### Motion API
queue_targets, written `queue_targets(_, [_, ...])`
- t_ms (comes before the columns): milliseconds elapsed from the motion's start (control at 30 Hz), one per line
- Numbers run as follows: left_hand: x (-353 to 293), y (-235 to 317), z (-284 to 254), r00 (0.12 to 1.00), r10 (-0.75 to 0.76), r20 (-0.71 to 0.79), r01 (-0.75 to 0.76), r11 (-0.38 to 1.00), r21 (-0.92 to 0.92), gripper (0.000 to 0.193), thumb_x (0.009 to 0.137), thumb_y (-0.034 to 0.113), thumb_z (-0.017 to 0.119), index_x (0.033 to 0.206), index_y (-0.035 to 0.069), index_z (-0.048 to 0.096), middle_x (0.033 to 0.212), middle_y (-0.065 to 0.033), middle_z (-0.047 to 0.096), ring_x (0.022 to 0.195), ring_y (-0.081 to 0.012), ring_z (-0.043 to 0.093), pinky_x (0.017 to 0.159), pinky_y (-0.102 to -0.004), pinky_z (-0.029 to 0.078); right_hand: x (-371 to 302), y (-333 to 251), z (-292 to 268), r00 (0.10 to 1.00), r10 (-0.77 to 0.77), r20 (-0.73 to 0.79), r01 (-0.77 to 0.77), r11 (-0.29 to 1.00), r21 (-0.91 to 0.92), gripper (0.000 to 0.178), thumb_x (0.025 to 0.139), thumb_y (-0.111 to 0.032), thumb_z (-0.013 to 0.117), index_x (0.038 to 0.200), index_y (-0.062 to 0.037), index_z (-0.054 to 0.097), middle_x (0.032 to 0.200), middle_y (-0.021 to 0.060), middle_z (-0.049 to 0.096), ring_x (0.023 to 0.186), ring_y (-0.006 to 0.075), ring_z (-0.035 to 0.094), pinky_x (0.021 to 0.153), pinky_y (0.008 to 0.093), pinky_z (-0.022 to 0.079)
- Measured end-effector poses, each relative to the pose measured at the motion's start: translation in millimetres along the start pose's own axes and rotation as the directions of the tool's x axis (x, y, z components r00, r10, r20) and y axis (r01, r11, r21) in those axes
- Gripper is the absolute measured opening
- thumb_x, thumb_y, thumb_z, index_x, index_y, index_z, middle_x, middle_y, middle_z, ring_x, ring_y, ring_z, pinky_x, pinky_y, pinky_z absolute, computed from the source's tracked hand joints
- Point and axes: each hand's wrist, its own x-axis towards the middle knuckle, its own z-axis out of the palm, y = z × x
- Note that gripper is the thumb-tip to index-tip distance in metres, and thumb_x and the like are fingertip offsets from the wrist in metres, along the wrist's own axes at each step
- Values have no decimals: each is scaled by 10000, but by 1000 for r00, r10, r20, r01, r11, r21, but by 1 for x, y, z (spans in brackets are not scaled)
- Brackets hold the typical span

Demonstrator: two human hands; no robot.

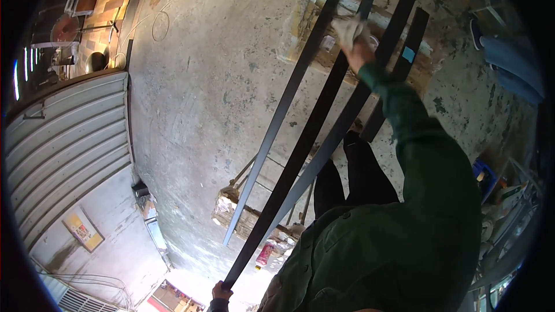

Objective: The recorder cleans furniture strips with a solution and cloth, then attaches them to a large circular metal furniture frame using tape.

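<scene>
Several long dark bars lie slantwise across two paint-spattered supports. My left hand is closed round the near end of one long dark bar, at the lower edge of the view. At the far end, my right hand grips a pale cloth over that same bar; motion blurs it a little, and its fingertips are hidden. To the left runs another long bar, and to the right a third bar. A shorter dark bar with a blue sticker lies partly behind my right forearm.
The far support and the near support stand on a worn concrete floor. A pink-red bottle is by the near support. Someone's jeans-clad legs show at right. A cable loops near the ribbed shutter.
</scene>
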Motion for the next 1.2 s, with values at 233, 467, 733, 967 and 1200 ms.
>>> queue_targets(233, [16, -1, -1, 977, 97, -190, -122, 985, -125, 500, 419, 225, 788, 815, 35, 549, 790, -137, 600, 769, -329, 589, 689, -396, 489, -76, -59, -33, 962, -222, 158, 248, 954, -169, 569, 771, -107, 562, 1307, -64, 374, 1349, 155, 339, 1226, 311, 378, 993, 400, 379])
queue_targets(467, [22, -24, 24, 995, -36, 98, 31, 998, 56, 499, 556, 288, 731, 985, 85, 580, 907, -133, 622, 874, -263, 612, 752, -372, 490, 135, 136, -33, 991, 133, 30, -109, 907, -407, 537, 868, -259, 473, 1355, -109, 303, 1435, 114, 211, 1314, 291, 217, 1035, 382, 331])
queue_targets(733, [84, 25, 1, 984, -173, 33, 170, 982, 77, 304, 662, 244, 684, 928, 120, 602, 898, -132, 634, 847, -251, 611, 687, -378, 491, 190, 142, -55, 884, 467, -16, -453, 847, -279, 501, 875, -244, 471, 1310, -31, 342, 1339, 181, 346, 1131, 348, 437, 960, 428, 395])
queue_targets(967, [61, 23, -20, 957, -289, -14, 288, 946, 150, 225, 655, 231, 687, 835, 122, 608, 850, -108, 628, 816, -250, 601, 675, -379, 487, 30, 17, -18, 963, -242, 121, 267, 923, -276, 386, 824, -102, 460, 1206, -56, 479, 1293, 143, 421, 1252, 295, 336, 1056, 370, 298])
queue_targets(1200, [83, 28, -26, 936, -339, -97, 352, 913, 207, 154, 647, 217, 690, 743, 124, 613, 802, -85, 622, 785, -249, 591, 663, -380, 483, 199, 138, -49, 945, 318, -76, -321, 856, -404, 265, 807, -217, 519, 963, -16, 594, 1074, 158, 521, 992, 337, 490, 872, 404, 429])
